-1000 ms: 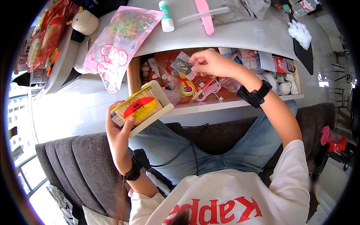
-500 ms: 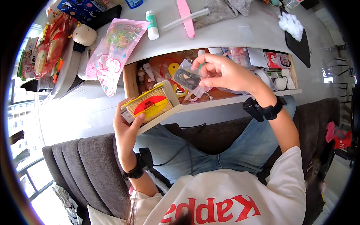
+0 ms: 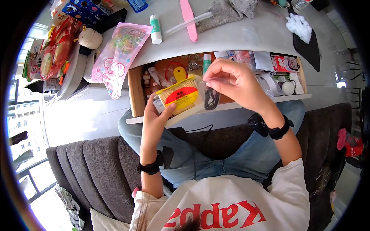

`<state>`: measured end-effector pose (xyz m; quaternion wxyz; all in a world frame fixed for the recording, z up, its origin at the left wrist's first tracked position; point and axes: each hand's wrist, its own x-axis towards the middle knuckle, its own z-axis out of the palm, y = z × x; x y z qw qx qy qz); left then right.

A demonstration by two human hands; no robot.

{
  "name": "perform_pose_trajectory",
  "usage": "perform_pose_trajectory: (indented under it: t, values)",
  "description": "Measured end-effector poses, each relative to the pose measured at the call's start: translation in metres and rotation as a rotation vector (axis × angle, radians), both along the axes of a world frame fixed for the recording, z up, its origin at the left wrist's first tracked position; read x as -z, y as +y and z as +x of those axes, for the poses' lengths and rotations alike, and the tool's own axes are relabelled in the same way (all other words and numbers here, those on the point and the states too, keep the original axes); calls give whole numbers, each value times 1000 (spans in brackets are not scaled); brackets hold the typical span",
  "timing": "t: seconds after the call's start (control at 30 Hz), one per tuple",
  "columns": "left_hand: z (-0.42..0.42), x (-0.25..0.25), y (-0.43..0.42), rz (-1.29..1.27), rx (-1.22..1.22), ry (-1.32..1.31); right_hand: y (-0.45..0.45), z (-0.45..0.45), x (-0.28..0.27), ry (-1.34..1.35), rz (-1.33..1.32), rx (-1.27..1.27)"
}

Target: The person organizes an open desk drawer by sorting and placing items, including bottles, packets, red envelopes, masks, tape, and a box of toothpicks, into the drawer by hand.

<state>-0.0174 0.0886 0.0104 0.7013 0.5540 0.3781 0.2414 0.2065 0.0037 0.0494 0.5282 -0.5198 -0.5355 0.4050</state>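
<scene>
My left hand is closed around a clear pack of toothpicks, thin wooden sticks behind a red and yellow label. The pack is tilted over the front edge of the open drawer. My right hand pinches the top of a small clear bag with a coiled black cord inside. This bag hangs just right of the toothpick pack, over the drawer front. Inside the drawer behind my hands are a yellow piece and a green-capped tube.
On the table lie a pink patterned bag, a glue stick, a pink strip, a grey cloth and a white fluffy clump. A roll of tape sits at the drawer's right.
My left hand has moved right and up with the toothpick pack. My right hand has shifted right and down, and the bag of cord now hangs beside the pack instead of above the drawer.
</scene>
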Motion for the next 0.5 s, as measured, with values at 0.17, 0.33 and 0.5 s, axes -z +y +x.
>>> perform_pose_trajectory:
  t: [0.17, 0.33, 0.5]
  values:
    - [7, 8, -8, -39, 68, -55, 11, -16, 5, -327, 229, 103]
    - [8, 14, -8, -66, 53, -108, 14, -40, 20, -487, 373, 120]
    - [6, 18, -9, -62, 38, -113, 10, -45, 28, -535, 377, 68]
